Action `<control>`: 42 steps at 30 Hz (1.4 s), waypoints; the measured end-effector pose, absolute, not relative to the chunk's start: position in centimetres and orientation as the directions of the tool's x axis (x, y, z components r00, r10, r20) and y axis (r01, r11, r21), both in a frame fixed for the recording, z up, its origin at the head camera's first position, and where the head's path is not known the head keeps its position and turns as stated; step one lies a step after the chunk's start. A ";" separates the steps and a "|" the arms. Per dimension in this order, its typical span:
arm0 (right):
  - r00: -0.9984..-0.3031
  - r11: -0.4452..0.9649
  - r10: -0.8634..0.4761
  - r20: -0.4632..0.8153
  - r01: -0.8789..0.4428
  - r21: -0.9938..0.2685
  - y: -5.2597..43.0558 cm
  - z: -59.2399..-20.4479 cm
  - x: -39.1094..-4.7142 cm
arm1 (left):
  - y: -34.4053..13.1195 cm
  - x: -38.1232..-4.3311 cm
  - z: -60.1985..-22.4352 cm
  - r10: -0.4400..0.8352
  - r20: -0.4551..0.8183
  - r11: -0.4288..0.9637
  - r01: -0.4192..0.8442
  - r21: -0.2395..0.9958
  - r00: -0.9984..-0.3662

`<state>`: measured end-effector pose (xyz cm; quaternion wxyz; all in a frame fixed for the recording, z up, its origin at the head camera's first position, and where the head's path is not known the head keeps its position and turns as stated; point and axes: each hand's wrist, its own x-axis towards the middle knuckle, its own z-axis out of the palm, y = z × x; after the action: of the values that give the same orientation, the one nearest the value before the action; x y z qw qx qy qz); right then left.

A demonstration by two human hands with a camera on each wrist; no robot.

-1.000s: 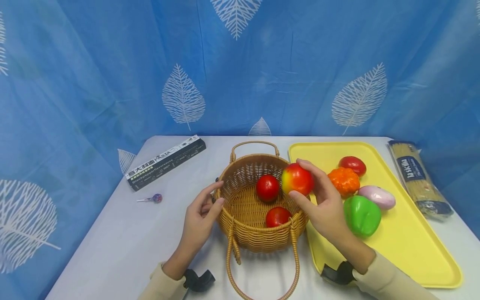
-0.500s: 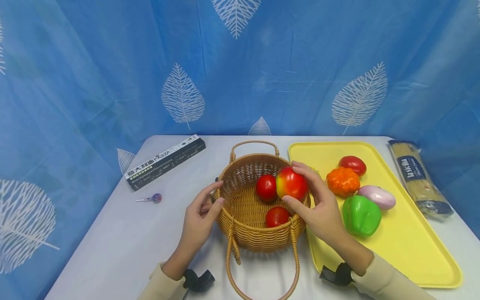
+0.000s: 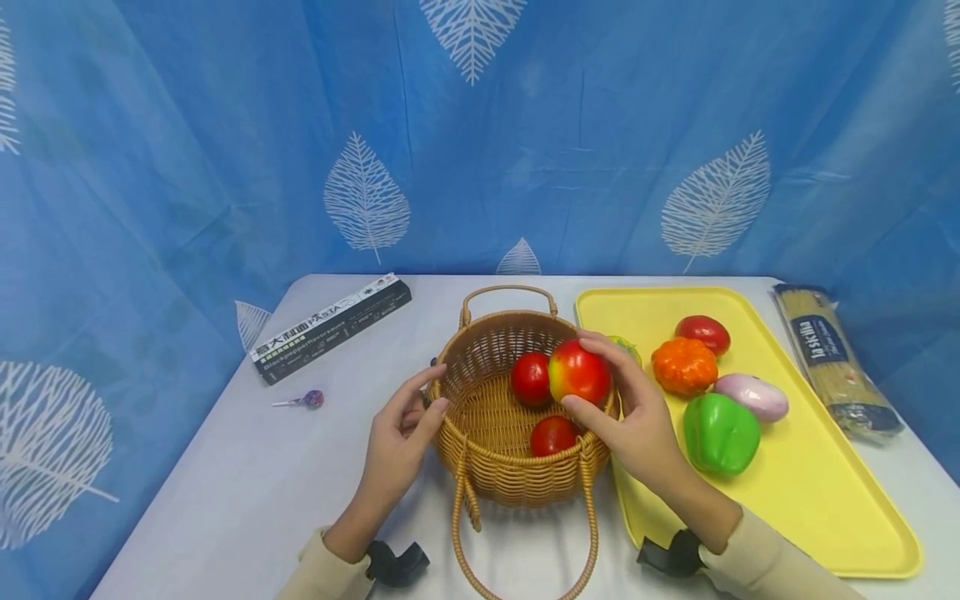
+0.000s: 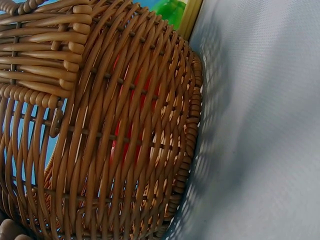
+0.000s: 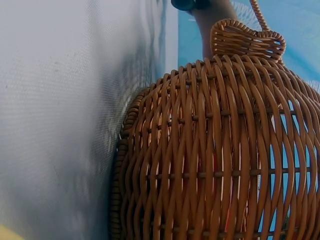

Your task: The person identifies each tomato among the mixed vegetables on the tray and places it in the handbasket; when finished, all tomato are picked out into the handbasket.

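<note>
A round wicker basket (image 3: 517,483) stands on the table with two round red fruits (image 3: 531,379) inside, one toward the back and one at the front. At the basket's left rim, my left hand (image 3: 397,442) holds the edge between thumb and fingers. My right hand (image 3: 637,417) grips a red-and-yellow round fruit (image 3: 580,372) between thumb and fingers, over the right part of the basket opening. In both wrist views the woven wall (image 4: 135,125) fills much of the picture, with red showing through the gaps. Fingertips show only at the left wrist view's lower corner.
On the right, a yellow tray (image 3: 810,517) bears a green bell pepper (image 3: 722,435), an orange pumpkin (image 3: 684,367), a pale purple oval piece (image 3: 752,396) and a red oval one (image 3: 702,333). Pasta pack (image 3: 836,358), black box (image 3: 330,327) and lollipop (image 3: 309,400) lie around.
My right hand has carried the red-and-yellow fruit left and slightly lower, over the basket opening. A yellow-green item on the tray has come into sight behind that hand. My left hand stays put.
</note>
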<state>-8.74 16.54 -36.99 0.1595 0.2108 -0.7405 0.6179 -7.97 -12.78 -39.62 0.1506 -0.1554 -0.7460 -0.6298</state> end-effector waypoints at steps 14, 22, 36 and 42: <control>-0.869 0.085 -0.046 0.493 -0.496 -0.864 16.3 -37.5 -8.5 | -12.8 -7.9 -39.5 0.053 0.419 0.157 0.422 0.893 -0.907; -0.862 0.116 -0.063 0.503 -0.507 -0.854 16.6 -37.3 -8.5 | -12.8 -7.9 -39.7 0.047 0.412 0.166 0.414 0.895 -0.910; -0.905 0.104 0.137 0.403 -0.392 -0.914 20.0 -34.8 -10.1 | -12.8 -7.9 -39.6 0.042 0.435 0.162 0.436 0.885 -0.899; -0.931 0.161 0.196 0.307 -0.278 -0.947 19.8 -36.0 -11.0 | -12.8 -7.9 -39.6 0.042 0.435 0.162 0.436 0.885 -0.899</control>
<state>-10.97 19.76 -36.01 0.1831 0.0279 -0.7397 0.6469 -7.94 -12.77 -39.58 0.1569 -0.1603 -0.7459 -0.6272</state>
